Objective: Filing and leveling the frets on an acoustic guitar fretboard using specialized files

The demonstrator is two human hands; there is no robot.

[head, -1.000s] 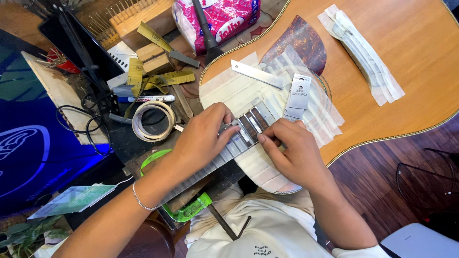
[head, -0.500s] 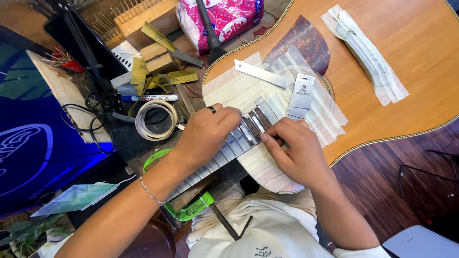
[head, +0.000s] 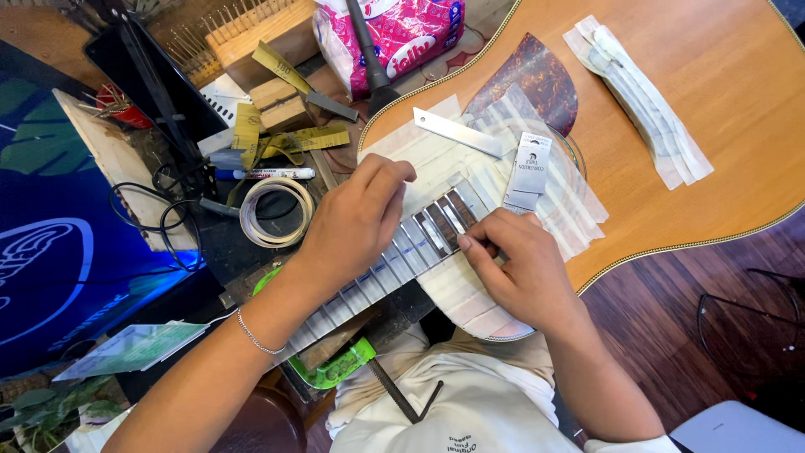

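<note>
While the left hand [head: 356, 222] lies flat with fingers curled over the taped fretboard [head: 419, 243], apparently steadying it, the right hand [head: 524, 273] pinches something small at a fret; what it grips I cannot tell. Masking tape shields the guitar body [head: 721, 84] round the frets. Beyond the left hand sit a tape roll [head: 275, 212] and a marker [head: 264, 174]; past the fingers lies a steel ruler [head: 457, 132]. Nothing blocks either hand.

Dark reddish wood-plank floor [head: 671, 327] lies at lower right, a cluttered dark workbench [head: 210, 243] at left, blue-lit along its edge.
</note>
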